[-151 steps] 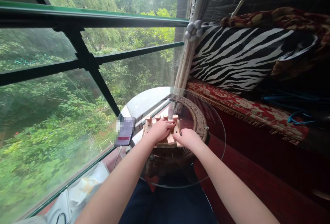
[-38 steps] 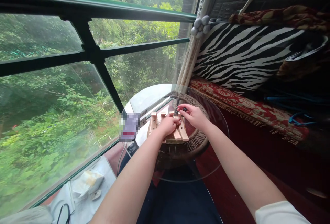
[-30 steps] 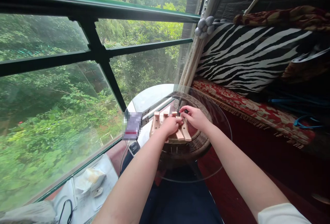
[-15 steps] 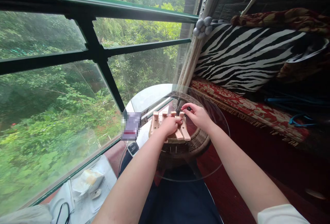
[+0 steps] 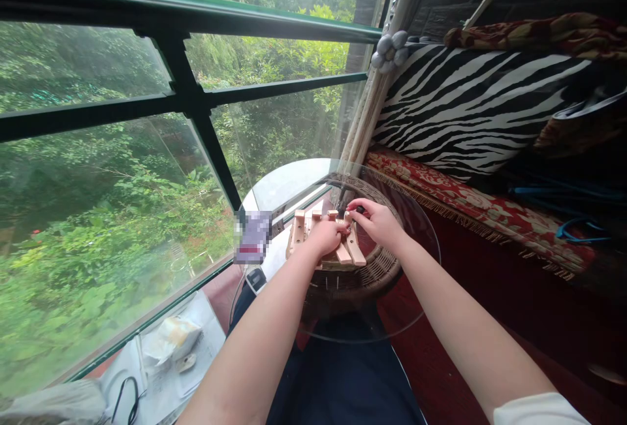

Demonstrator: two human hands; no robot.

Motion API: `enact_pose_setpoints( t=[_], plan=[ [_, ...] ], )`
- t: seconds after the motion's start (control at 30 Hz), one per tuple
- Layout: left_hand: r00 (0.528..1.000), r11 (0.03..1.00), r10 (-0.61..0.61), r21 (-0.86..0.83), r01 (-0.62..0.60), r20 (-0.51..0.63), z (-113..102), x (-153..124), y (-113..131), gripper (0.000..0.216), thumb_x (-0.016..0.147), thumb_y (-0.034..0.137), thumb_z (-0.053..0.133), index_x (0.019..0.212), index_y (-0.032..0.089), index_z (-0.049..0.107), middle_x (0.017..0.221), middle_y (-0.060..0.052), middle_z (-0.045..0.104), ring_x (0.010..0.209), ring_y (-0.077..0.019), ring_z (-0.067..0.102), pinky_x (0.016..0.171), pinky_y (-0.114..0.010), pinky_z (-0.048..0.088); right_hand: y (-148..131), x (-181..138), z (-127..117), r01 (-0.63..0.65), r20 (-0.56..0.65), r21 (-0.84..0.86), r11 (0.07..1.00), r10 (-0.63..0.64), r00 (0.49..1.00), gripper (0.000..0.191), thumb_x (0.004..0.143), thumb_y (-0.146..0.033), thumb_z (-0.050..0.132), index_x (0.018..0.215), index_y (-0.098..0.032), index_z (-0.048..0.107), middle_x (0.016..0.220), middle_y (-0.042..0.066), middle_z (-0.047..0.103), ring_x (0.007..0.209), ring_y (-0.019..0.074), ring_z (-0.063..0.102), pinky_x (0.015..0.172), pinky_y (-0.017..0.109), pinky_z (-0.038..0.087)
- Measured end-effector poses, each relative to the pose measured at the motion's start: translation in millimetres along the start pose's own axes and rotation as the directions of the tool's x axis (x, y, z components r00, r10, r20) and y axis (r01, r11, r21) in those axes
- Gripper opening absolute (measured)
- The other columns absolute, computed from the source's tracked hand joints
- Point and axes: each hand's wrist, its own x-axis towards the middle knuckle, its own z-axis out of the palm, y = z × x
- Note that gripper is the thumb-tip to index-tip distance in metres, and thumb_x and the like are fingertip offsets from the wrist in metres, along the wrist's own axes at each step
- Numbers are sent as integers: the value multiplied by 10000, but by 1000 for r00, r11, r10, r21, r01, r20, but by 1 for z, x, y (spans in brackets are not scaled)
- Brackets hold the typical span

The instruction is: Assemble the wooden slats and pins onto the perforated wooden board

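Observation:
On the round glass table (image 5: 392,307) lies a set of pale wooden strips (image 5: 360,256) with small dark holes and raised end blocks, over a darker base. My left hand (image 5: 324,239) reaches across the middle of them, its fingers closed against a strip on the right side. Close beyond it, my right hand (image 5: 376,219) is pinched at the far end of the rightmost strip. A small black-ended thing (image 5: 361,209) shows between its fingers; most of it is hidden, so its kind is unclear.
A phone-like object (image 5: 253,237), pixelated, lies left of the strips, with a dark-faced device (image 5: 255,278) below it. Papers and a crumpled wrapper (image 5: 171,340) rest by the sill. Window bars (image 5: 191,95) stand left, a red patterned bench cover (image 5: 480,209) right.
The whole view has shifted slightly, so everything sits a little further right. Both hands stay at the strips, with the right fingertips slightly closer to the end block.

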Motion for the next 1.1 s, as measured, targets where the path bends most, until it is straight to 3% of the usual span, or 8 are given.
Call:
enact_pose_setpoints(
  t=[0.4,0.57,0.67,0.8,0.87,1.0,1.1],
  plan=[
    [1000,1000,-6,-10,6,10,3,3,-4,344,823,209,442,1070,237,678,1020,-56,625,951,-178,568,904,-268,429,-3,-5,5,89,75,-248,965,-72,995,152,855,-254,501,911,-178,621,883,72,667,820,195,610,778,332,481],
    [1000,1000,-16,-11,16,5,-1,-2,2,363,837,216,419,1093,259,673,1033,-73,618,956,-192,576,898,-283,433,2,-5,-3,211,62,-374,903,-202,977,303,879,-228,420,1108,-138,595,1022,135,593,954,227,577,875,371,468],
    [1000,1000,-21,-13,22,22,-4,-4,5,364,836,213,425,1098,268,671,1080,-73,610,978,-193,569,906,-276,425,1,-8,-7,201,63,-416,887,-192,979,362,890,-213,394,1210,-156,552,1003,116,592,901,210,590,821,337,484],
    [999,1000,-25,-10,25,24,-4,-4,4,360,841,222,426,1105,260,667,1075,-71,604,981,-187,564,902,-262,425,-2,-9,-9,76,13,-535,841,-82,997,273,899,-346,446,992,-203,659,846,67,607,697,179,583,649,292,474],
    [999,1000,-29,-9,29,27,-2,-3,2,360,846,226,420,1106,261,665,1074,-66,602,962,-179,568,909,-259,423,-2,-9,-8,70,-9,-567,821,-91,996,282,900,-366,448,886,-201,676,834,66,614,697,173,583,653,285,472],
    [999,999,-39,-8,40,26,0,-2,1,353,852,237,419,1102,258,668,1081,-63,599,952,-170,569,928,-255,414,2,-8,-5,201,21,-535,821,-224,974,301,903,-266,413,1070,-160,640,1036,112,631,947,218,587,854,335,472],
    [999,999,-37,-28,38,18,0,-2,1,349,849,242,423,1090,269,674,1093,-58,593,920,-164,576,925,-256,417,4,-9,-6,236,81,-526,817,-229,970,375,899,-202,370,1203,-136,577,1075,126,620,974,225,582,876,340,466]
  ],
)
